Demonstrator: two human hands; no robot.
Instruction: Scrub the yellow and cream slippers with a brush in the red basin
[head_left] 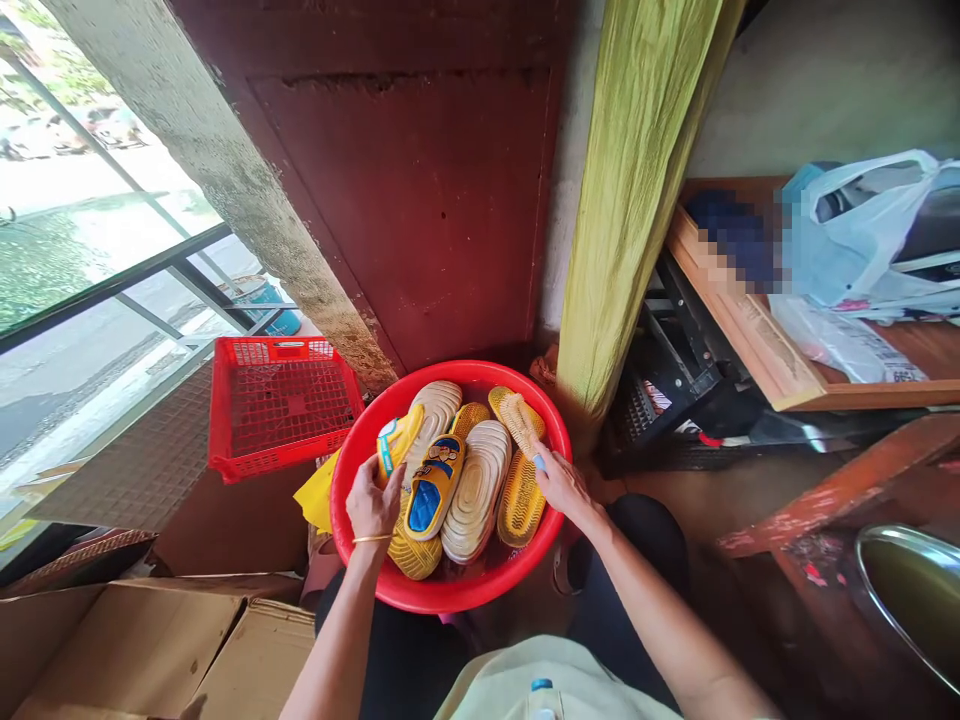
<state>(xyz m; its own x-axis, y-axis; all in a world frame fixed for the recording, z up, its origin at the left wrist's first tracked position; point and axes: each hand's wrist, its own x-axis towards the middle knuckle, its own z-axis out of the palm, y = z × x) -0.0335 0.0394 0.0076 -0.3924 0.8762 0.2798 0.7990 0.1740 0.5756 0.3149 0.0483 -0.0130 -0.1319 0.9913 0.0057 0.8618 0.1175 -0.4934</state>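
Observation:
A red plastic basin [564, 440] sits between the knees, full of slippers. My left hand [375, 500] is closed around a small yellow slipper [401, 440] with a white and light-blue edge, held over the basin's left side. In my right hand [564, 482] is a pale scrub brush [517, 422], above a yellow slipper lying sole up [523, 500] at the basin's right. Between the hands lie a yellow child's slipper with a blue lining [429, 500] and a slipper with a whitish ridged sole [478, 490]. Another whitish sole [436, 412] is behind them.
A red plastic crate [289, 400] rests on cardboard boxes [142, 640] at the left. Ahead stand a dark red door [412, 210] and a yellow-green curtain [630, 200]. At the right are a wooden table [795, 390] with plastic bags and a metal pot [911, 590].

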